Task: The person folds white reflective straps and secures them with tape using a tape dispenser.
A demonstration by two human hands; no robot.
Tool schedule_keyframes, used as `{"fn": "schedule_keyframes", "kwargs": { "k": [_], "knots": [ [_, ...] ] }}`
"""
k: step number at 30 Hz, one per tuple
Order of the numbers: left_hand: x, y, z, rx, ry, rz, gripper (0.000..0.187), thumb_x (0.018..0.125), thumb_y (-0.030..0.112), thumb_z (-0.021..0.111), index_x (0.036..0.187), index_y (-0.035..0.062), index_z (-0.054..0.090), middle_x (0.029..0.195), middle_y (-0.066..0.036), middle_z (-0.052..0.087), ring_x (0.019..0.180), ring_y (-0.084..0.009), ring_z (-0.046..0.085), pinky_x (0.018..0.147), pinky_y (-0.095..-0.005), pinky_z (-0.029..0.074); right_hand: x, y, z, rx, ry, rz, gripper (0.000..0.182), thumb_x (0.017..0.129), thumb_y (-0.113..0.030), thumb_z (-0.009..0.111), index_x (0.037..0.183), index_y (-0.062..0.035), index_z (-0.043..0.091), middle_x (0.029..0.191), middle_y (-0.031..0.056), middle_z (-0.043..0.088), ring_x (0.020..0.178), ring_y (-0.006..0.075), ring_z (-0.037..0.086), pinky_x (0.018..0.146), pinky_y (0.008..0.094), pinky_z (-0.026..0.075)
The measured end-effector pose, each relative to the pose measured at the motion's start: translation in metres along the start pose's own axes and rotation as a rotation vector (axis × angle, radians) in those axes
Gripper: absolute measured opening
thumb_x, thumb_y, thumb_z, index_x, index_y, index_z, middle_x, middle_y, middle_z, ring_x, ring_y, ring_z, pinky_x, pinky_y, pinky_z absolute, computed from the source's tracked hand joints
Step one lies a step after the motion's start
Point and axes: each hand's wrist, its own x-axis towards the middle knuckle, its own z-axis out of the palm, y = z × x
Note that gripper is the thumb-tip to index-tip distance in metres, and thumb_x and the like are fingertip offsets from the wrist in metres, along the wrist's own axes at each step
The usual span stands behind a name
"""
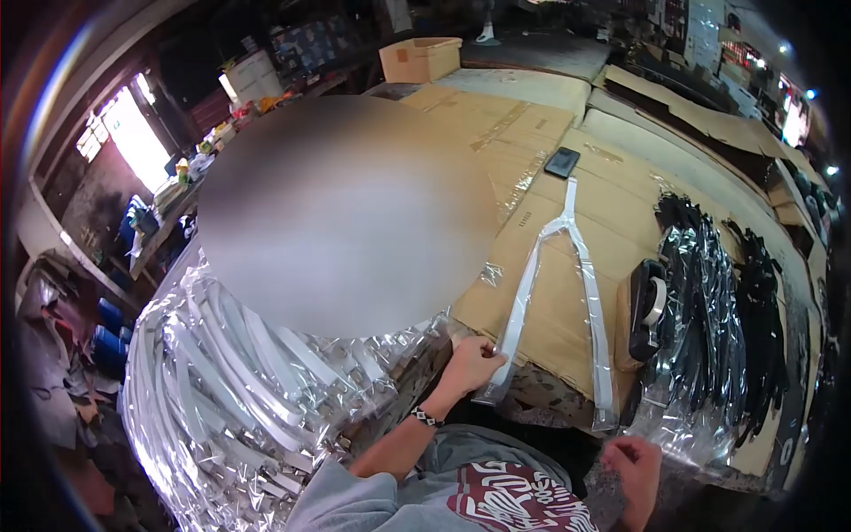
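Observation:
A pair of white suspenders in clear plastic sleeves lies in a Y shape on the cardboard. My left hand, closed in a pinch, grips the lower end of its left strap near the table's front edge. Below the end of the right strap is my right hand, its fingers curled in and apart from the strap; whether anything small is in them is hidden. A black phone lies just beyond the top of the suspenders. To their right sits a black tape dispenser with a roll in it.
A big heap of plastic-wrapped white suspenders covers the left side. Bundles of black straps, partly in plastic, lie at the right. Cardboard sheets cover the table; a cardboard box stands at the back. A blurred oval hides the middle left.

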Motion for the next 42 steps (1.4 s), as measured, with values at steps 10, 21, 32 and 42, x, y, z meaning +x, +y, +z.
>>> {"fn": "schedule_keyframes", "kwargs": {
  "k": [10,21,32,42],
  "knots": [
    [0.01,0.004,-0.002,-0.326,-0.13,-0.262,0.012,0.09,0.015,0.071,0.088,0.003,0.069,0.074,-0.001,0.066,0.059,-0.0053,0.054,0.051,-0.0221,0.037,0.061,-0.042,0.088,0.327,-0.019,-0.071,0.021,0.093,-0.017,0.071,0.093,0.0036,0.072,0.072,0.0045,0.066,0.06,0.0085,0.055,0.057,0.0245,0.043],
    [0.012,-0.01,0.005,-0.526,-0.236,-0.338,0.018,0.095,0.012,0.067,0.107,-0.0012,0.066,0.098,-0.012,0.075,0.085,-0.0191,0.074,0.074,-0.032,0.06,0.153,-0.031,0.147,0.183,-0.15,0.006,0.026,0.091,-0.025,0.074,0.096,0.0,0.077,0.067,-0.0031,0.057,0.057,0.0043,0.046,0.051,0.022,0.033],
    [0.008,-0.001,0.008,-0.562,-0.139,-0.303,0.015,0.088,0.012,0.075,0.094,-0.0009,0.069,0.073,0.001,0.064,0.062,-0.0059,0.055,0.057,-0.0225,0.04,0.194,-0.021,0.177,0.042,-0.192,-0.065,0.031,0.088,-0.026,0.074,0.1,0.002,0.077,0.067,0.0007,0.063,0.063,0.0077,0.051,0.058,0.0273,0.042],
    [0.008,-0.001,0.008,-0.606,-0.147,-0.336,0.016,0.088,0.011,0.075,0.095,-0.0017,0.068,0.073,-0.001,0.066,0.063,-0.0062,0.055,0.059,-0.0228,0.04,0.194,-0.015,0.185,-0.109,-0.11,-0.166,0.029,0.09,-0.023,0.075,0.103,0.0027,0.077,0.072,-0.0008,0.066,0.063,0.0072,0.053,0.058,0.0262,0.044]
  ]
}}
